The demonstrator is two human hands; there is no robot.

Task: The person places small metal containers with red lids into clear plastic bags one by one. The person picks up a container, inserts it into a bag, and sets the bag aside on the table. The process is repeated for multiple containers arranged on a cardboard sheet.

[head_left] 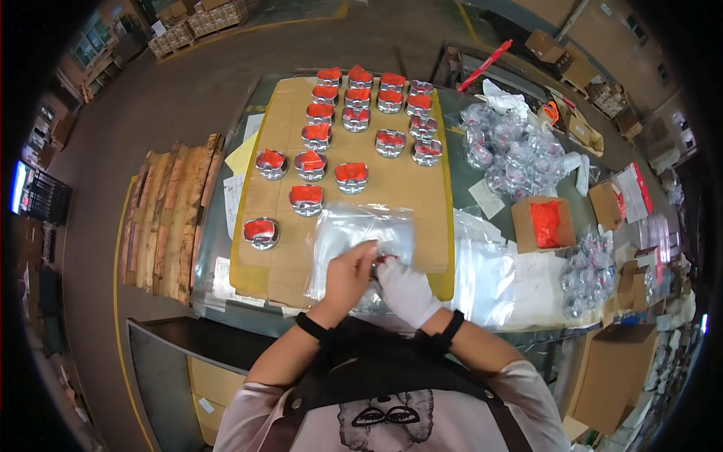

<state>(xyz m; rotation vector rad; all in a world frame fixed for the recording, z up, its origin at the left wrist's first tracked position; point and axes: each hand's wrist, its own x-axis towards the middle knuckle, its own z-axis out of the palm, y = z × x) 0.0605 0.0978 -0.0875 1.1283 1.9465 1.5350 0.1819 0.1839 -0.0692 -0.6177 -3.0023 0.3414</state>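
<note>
Hands (376, 275) gripping clear plastic bag (361, 230), red-topped metal part (385, 260) between them

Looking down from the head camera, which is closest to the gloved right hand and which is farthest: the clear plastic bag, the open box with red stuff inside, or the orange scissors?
From the right hand in its white glove:
1. Clear plastic bag, touching the hand, just ahead of it.
2. Open brown cardboard box holding red pieces, farther to the right.
3. Orange-handled scissors, farthest, at the table's far right.
</note>
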